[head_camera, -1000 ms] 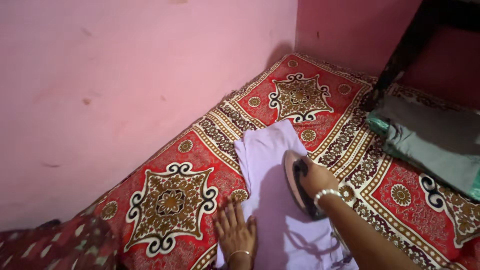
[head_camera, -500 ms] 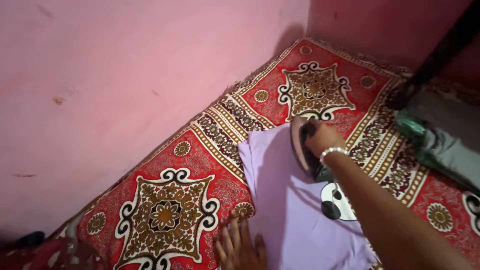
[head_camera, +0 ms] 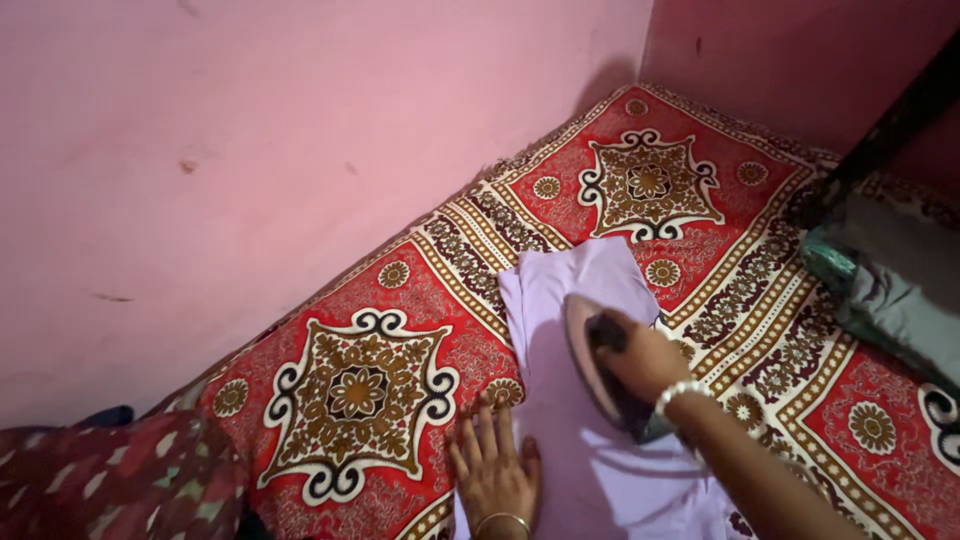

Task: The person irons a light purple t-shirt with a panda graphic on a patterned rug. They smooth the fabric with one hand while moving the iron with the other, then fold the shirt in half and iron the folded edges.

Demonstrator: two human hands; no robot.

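Cushion of dark red with pale patches lies at the far left, well apart from the lilac garment and touching the pink wall. Between them spreads the red patterned bedcover, on which the garment is laid flat. The left hand rests palm down with the fingers spread, open, on the left edge of the garment, half on the bedcover; a thin bangle sits on its wrist. Just right of this hand, on the middle of the garment, stands the iron, its pale sole pressed to the cloth and its tip pointing to the far end of the garment. The right hand is closed around the dark handle of the iron, so the iron lies under and inside the grip; a white bead bracelet circles the wrist. Right of the garment, near the edge of the bedcover, lies a folded grey-green cloth.
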